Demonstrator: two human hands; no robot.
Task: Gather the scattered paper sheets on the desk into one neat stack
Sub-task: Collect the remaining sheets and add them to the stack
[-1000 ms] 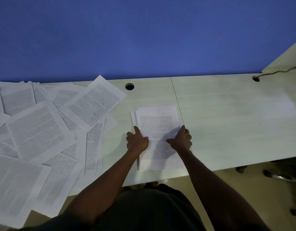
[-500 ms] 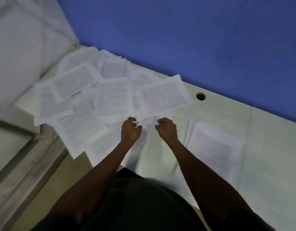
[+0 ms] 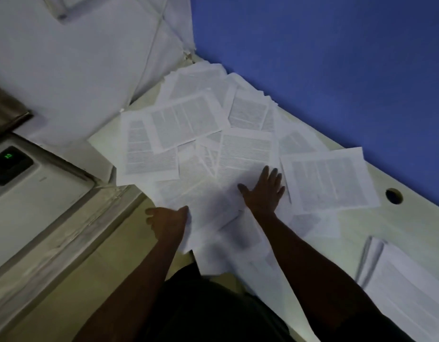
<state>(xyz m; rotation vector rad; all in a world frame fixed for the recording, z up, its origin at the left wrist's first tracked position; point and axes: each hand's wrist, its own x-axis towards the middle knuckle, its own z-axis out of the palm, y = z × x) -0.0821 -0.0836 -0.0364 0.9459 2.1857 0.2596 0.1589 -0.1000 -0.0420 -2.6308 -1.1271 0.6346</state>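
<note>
Several printed paper sheets (image 3: 196,124) lie scattered and overlapping across the pale desk (image 3: 391,230), up into the corner by the walls. My right hand (image 3: 263,191) presses flat on the sheets in the middle, its fingers spread. At the desk's near left edge, my left hand (image 3: 168,222) pinches the overhanging edge of a paper sheet (image 3: 208,213), with its fingers underneath. A gathered stack of sheets (image 3: 401,285) lies apart at the lower right of the desk.
A blue wall (image 3: 337,70) runs behind the desk and a white wall (image 3: 77,58) stands on the left. A round cable hole (image 3: 393,196) is in the desktop. A white appliance with a green display (image 3: 8,156) stands on the floor at left.
Both hands left the stack and moved left to the scattered sheets. My right hand now lies spread flat on them, and my left hand has taken a sheet's edge. The view turned left.
</note>
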